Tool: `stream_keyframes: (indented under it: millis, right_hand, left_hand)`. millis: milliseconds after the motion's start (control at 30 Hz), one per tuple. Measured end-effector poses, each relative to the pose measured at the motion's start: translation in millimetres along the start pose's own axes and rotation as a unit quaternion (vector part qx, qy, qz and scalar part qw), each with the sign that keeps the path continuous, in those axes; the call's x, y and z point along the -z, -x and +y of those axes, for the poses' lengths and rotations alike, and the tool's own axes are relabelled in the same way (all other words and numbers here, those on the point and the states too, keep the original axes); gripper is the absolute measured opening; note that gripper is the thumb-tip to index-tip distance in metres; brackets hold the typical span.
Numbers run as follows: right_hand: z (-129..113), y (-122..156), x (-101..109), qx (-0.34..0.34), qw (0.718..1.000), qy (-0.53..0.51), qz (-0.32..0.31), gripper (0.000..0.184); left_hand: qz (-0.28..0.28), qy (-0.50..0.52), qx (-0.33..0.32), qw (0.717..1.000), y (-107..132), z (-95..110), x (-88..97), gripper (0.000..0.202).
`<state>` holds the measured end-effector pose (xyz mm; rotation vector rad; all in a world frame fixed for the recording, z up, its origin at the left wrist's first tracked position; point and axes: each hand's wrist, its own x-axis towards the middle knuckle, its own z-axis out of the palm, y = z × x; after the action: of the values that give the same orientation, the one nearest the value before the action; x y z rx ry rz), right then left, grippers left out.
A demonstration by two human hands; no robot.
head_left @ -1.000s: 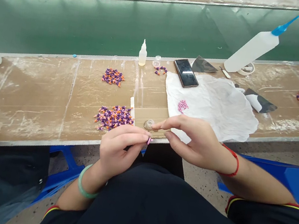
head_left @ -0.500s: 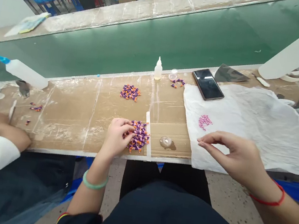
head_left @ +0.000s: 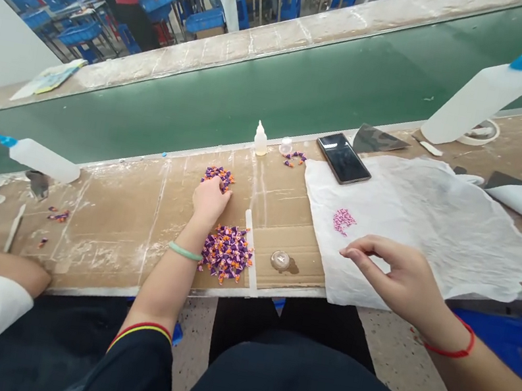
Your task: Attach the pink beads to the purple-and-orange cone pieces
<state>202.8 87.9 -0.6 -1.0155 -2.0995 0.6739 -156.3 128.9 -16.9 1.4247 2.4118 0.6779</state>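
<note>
Purple-and-orange pieces (head_left: 226, 254) lie in a loose heap near the front edge of the cardboard-topped desk (head_left: 107, 243), with a second, smaller heap (head_left: 218, 175) farther back. They look tiny, light and fairly stiff, so they would likely scatter at a nudge and are best taken one at a time between fingertips. The left hand (head_left: 210, 202) now sits at the smaller heap, fingers pressed together and bent down; whether they pinch anything cannot be told. A moment earlier, it was over the near heap, which now lies uncovered. The right hand (head_left: 379, 265) is much as before, fingers loosely curved and apart from the thumb above a crumpled white sheet (head_left: 435, 231), holding nothing visible. Pink pieces (head_left: 343, 221) lie on that sheet, and a clear round dome (head_left: 280, 260) sits just left of it. Farther off are a smartphone (head_left: 342, 158), a small glue bottle (head_left: 261, 140) and a large squeeze bottle (head_left: 477, 101) beside a green conveyor belt (head_left: 255, 108).
</note>
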Motion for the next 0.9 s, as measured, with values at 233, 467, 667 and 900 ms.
stream_keyframes:
  millis: [233, 467, 667, 900]
  right_hand:
    - [6.3, 5.3, 1.5, -0.019, 0.999, -0.005, 0.028, 0.018]
    - [9.8, 8.6, 4.0, -0.033, 0.998, -0.001, 0.057, 0.019]
    - [21.5, 7.7, 14.2, -0.081, 0.992, 0.022, 0.099, 0.016]
    - [62.8, 1.0, 5.1, -0.099, 0.989, 0.112, 0.003, 0.009]
  left_hand:
    - [-0.017, 0.178, 0.039, 0.983, 11.0, -5.7, 13.5, 0.010]
    - [-0.102, 0.430, 0.085, 0.893, 41.3, 5.1, 33.3, 0.015]
    - [-0.184, 0.566, 0.081, 0.800, 70.4, 21.3, 28.0, 0.022]
    - [-0.171, 0.574, 0.067, 0.798, 99.5, 23.8, 19.1, 0.008]
